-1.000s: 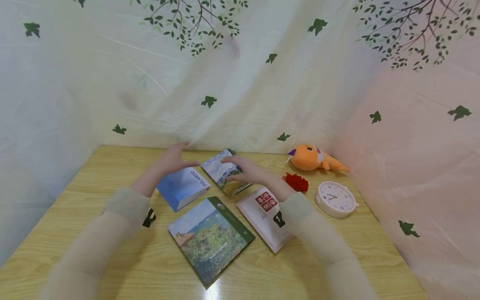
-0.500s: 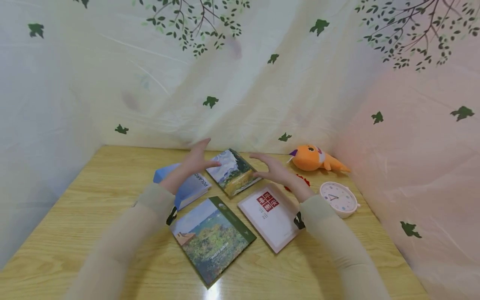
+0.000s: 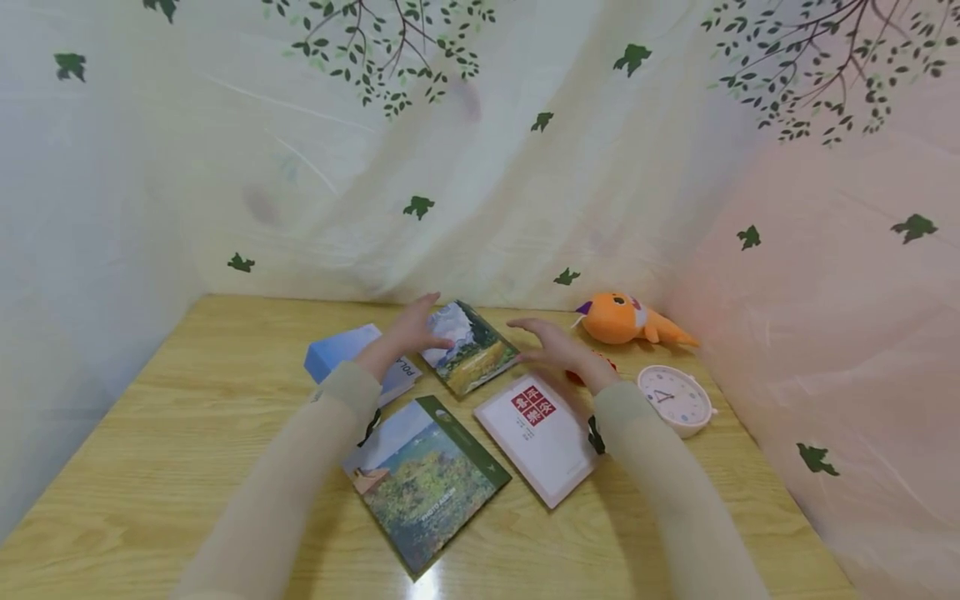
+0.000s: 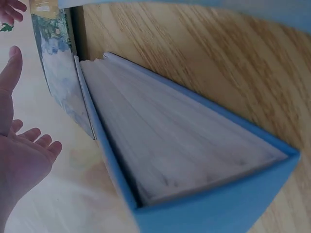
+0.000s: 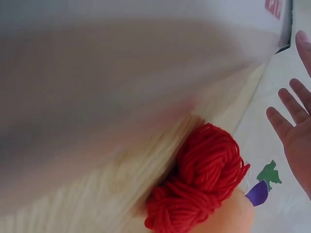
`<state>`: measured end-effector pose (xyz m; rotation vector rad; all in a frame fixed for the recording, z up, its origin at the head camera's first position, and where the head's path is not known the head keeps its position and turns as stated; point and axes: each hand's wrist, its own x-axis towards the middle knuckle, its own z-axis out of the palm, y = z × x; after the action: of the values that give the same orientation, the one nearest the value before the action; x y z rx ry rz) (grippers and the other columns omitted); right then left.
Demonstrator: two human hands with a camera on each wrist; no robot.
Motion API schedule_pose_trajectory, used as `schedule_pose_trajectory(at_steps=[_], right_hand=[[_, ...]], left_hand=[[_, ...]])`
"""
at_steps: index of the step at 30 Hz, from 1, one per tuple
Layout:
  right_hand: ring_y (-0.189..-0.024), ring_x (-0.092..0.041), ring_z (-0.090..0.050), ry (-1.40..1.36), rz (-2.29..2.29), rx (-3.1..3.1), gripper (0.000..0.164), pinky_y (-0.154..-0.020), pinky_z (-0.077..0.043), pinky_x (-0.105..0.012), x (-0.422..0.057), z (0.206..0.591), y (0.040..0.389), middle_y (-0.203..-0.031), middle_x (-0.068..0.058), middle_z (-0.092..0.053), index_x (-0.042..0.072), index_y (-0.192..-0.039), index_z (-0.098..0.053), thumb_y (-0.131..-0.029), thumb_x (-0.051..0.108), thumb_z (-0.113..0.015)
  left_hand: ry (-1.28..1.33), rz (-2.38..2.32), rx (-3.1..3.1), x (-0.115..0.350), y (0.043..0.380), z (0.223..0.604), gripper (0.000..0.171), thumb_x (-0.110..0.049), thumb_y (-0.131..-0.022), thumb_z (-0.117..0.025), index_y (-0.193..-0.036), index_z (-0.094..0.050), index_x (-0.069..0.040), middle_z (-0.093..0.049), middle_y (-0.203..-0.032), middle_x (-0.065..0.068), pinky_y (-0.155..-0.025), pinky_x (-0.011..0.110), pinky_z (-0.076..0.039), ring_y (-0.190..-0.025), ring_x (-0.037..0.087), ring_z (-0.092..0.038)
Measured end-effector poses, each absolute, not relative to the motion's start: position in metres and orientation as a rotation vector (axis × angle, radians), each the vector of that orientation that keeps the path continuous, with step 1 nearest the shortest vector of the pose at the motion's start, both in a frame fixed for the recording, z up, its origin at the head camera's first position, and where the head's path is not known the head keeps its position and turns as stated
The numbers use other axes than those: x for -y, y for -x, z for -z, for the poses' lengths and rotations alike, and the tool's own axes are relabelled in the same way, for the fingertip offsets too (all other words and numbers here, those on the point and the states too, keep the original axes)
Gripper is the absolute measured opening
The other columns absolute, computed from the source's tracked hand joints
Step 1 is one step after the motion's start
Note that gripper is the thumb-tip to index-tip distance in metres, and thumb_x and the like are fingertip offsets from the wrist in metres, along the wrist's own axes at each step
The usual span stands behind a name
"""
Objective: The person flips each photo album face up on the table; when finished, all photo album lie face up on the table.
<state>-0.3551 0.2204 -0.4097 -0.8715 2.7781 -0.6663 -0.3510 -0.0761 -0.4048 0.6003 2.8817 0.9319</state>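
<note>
A book with a painted landscape cover [image 3: 476,354] lies flat near the back of the table, between the two hands. At its left edge is my left hand [image 3: 408,331], fingers spread and thumb over the cover's corner. The right hand [image 3: 553,346] hovers by the book's right corner, thumb and fingers apart. Neither hand holds anything. Under the left wrist lies a blue album marked POLAROID [image 3: 337,350], partly hidden by the arm; its page edges show in the left wrist view, where the blue cover [image 4: 218,208] looms close. In the right wrist view, the fingers [image 5: 291,107] are extended.
A green-banded photo album [image 3: 431,483] and a white book with red characters [image 3: 536,437] lie in front. On the right are red yarn [image 5: 204,170], an orange plush toy [image 3: 615,318] and a round clock [image 3: 675,400]. A printed cloth [image 3: 337,208] hangs behind the table.
Both hands have moved right; the left now stands over the blue album's right end and beside the landscape book. The landscape book has shifted slightly right. Over the last half second, the hands have lowered slightly.
</note>
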Motion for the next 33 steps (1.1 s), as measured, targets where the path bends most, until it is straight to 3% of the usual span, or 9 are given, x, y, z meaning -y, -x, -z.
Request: schedule_pose_trajectory(at_steps=[7,13,21,33], right_hand=[[-0.135,-0.029,-0.037,0.846,0.513,-2.759,0.067,-0.111,-0.029,-0.049,-0.217,0.412,0.361,-0.146,-0.007,-0.041,0.018,-0.144,-0.041,-0.085,0.031,-0.070],[-0.132,-0.028,-0.041,0.782,0.521,-2.677,0.068,-0.109,-0.033,-0.050,-0.209,0.415,0.362,-0.144,-0.005,-0.044,0.023,-0.145,-0.039,-0.085,0.031,-0.071],[-0.125,-0.027,-0.047,0.834,0.490,-2.658,0.066,-0.107,-0.036,-0.045,-0.202,0.417,0.365,-0.137,-0.010,-0.051,0.016,-0.144,-0.038,-0.087,0.024,-0.069],[-0.124,-0.028,-0.049,0.899,0.492,-2.664,0.060,-0.107,-0.037,-0.045,-0.204,0.418,0.366,-0.135,-0.012,-0.052,0.012,-0.143,-0.039,-0.090,0.023,-0.065]], left_hand=[[-0.628,-0.777,-2.893,0.075,0.356,0.408,0.101,-0.032,-0.078,-0.078,-0.148,-0.016,0.004,-0.020,-0.152,0.025,-0.116,0.046,-0.016,-0.140,0.039,-0.020],[-0.632,-0.710,-2.922,0.082,0.363,0.417,0.094,-0.028,-0.075,-0.080,-0.146,-0.027,0.003,-0.033,-0.147,0.024,-0.115,0.047,-0.021,-0.136,0.040,-0.031],[-0.599,-0.652,-2.874,0.091,0.369,0.427,0.083,-0.031,-0.079,-0.076,-0.139,-0.036,0.009,-0.042,-0.140,0.028,-0.114,0.048,-0.021,-0.132,0.043,-0.033],[-0.641,-0.547,-2.896,0.091,0.365,0.429,0.074,-0.032,-0.082,-0.073,-0.138,-0.041,0.006,-0.046,-0.137,0.027,-0.112,0.048,-0.025,-0.129,0.042,-0.038]])
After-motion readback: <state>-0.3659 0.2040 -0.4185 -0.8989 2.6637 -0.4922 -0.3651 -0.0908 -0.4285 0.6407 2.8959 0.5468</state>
